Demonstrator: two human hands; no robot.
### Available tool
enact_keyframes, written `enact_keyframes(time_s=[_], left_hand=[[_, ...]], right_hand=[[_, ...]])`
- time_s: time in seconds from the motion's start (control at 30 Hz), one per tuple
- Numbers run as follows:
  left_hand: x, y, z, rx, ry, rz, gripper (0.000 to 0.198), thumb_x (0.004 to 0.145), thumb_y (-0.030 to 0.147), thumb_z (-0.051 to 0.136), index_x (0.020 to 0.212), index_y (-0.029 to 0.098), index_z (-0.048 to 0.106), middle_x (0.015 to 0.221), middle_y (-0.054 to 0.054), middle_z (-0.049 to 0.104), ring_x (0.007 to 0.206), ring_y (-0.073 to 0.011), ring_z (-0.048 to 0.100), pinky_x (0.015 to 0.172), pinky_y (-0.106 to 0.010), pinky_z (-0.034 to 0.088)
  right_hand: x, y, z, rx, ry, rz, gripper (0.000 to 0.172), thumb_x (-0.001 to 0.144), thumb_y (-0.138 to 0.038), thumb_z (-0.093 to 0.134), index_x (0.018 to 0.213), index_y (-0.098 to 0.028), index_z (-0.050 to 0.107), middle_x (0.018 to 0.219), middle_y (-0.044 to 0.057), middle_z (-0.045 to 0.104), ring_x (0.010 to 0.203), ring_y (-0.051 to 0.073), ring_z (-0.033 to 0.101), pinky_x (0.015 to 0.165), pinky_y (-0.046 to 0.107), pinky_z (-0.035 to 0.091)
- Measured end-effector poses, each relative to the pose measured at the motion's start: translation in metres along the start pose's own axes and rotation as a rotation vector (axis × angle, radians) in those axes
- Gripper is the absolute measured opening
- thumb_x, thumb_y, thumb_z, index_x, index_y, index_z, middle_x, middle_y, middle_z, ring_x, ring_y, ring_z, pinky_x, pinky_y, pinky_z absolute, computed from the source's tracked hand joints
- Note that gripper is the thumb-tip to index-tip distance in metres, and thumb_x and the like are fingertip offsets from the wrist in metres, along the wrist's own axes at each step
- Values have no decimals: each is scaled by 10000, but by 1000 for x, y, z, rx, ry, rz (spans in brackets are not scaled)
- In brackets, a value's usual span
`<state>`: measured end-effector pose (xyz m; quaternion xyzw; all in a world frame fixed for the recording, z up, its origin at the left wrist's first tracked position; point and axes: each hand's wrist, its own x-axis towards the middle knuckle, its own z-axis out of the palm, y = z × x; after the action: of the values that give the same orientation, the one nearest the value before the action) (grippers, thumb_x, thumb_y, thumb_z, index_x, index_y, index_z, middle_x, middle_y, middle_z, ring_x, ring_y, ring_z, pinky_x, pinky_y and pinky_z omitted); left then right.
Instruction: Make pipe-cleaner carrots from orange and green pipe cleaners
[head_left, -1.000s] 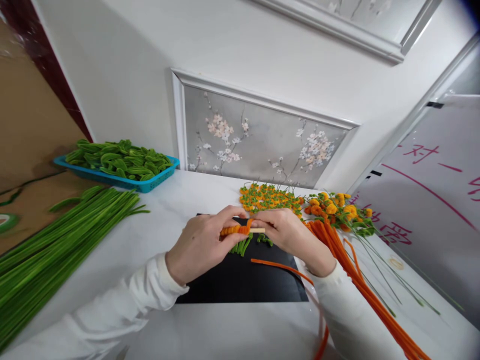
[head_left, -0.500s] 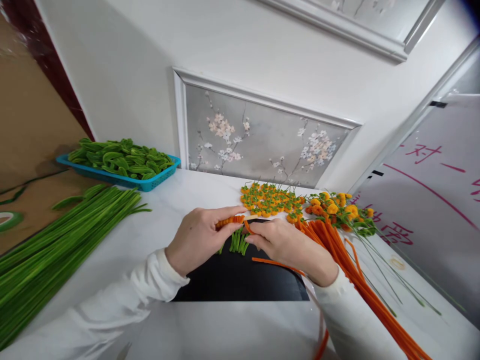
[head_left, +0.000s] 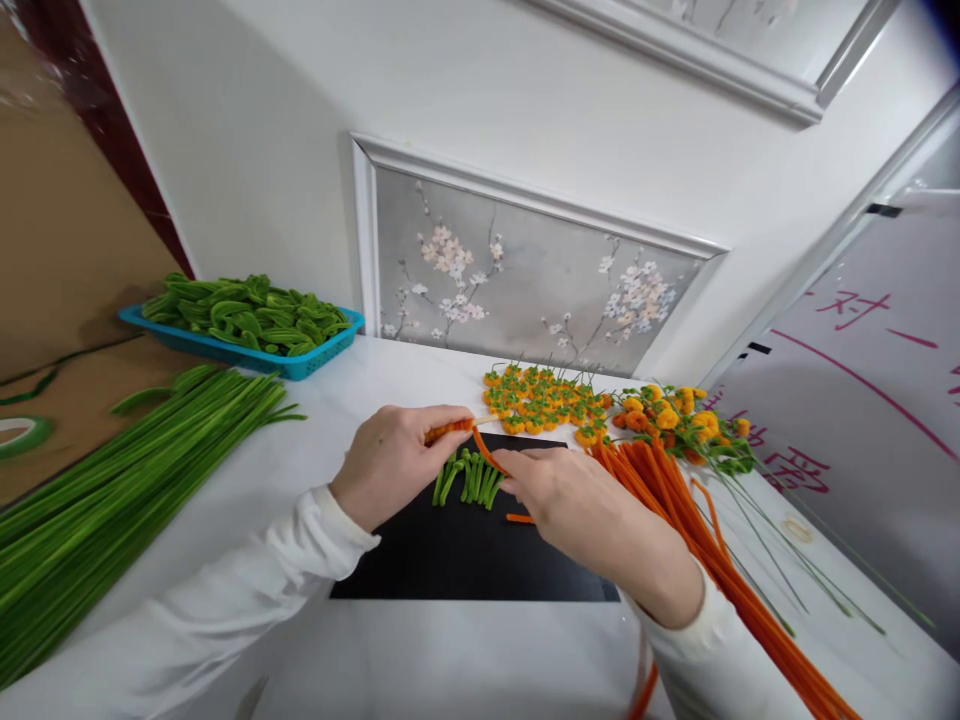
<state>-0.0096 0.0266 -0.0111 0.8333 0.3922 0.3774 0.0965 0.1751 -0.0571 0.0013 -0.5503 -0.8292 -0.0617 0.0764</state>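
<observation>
My left hand (head_left: 391, 462) is closed on a thin stick wound with a coil of orange pipe cleaner (head_left: 448, 430), holding it just above the far edge of a black mat (head_left: 465, 555). My right hand (head_left: 564, 492) pinches the free length of the same orange pipe cleaner, which runs back under my wrist. Several short green pipe cleaner pieces (head_left: 468, 478) lie on the mat between my hands.
A bundle of long green pipe cleaners (head_left: 112, 480) lies at the left, behind it a blue basket (head_left: 315, 362) of folded green leaves. Small orange and green flowers (head_left: 544, 400), yellow flowers on wire stems (head_left: 679, 415) and long orange pipe cleaners (head_left: 720, 560) lie at the right.
My left hand has drawn the coiled stick slightly left and up. My right hand has dropped lower and nearer, pulling the orange strand down away from the stick.
</observation>
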Motion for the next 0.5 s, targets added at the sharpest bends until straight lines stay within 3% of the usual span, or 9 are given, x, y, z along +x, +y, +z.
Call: enact_keyframes(time_s=[0.1,0.2,0.37,0.5], left_hand=[[1,-3,-1,77,-22,-26,217,819,318,575,939,263,747,880,-5,759,731,-182,687,662,-233,465],[0,-2,0,128,-89,-16,219,841,317,544,946,290,735,837,24,755,685,-166,668,609,-228,417],[-3,4,-1,173,-227,45,224,866,293,505,908,342,719,747,62,733,672,-155,648,568,-230,347],[-3,9,-1,148,-327,117,211,867,319,520,884,312,730,725,41,730,646,-149,639,568,-227,344]], right_hand=[[-3,-7,-7,-27,22,8,132,915,-130,478,845,-195,568,764,11,618,626,137,560,524,274,253],[-3,-10,-13,-43,124,-18,171,890,-80,498,828,-211,590,771,-3,606,638,128,542,541,270,268],[4,-3,-15,-4,366,-40,181,949,-208,471,865,-223,631,781,10,611,732,142,548,681,257,353],[10,9,-7,69,449,5,225,964,-280,443,916,-220,655,826,31,628,767,145,579,708,241,394]])
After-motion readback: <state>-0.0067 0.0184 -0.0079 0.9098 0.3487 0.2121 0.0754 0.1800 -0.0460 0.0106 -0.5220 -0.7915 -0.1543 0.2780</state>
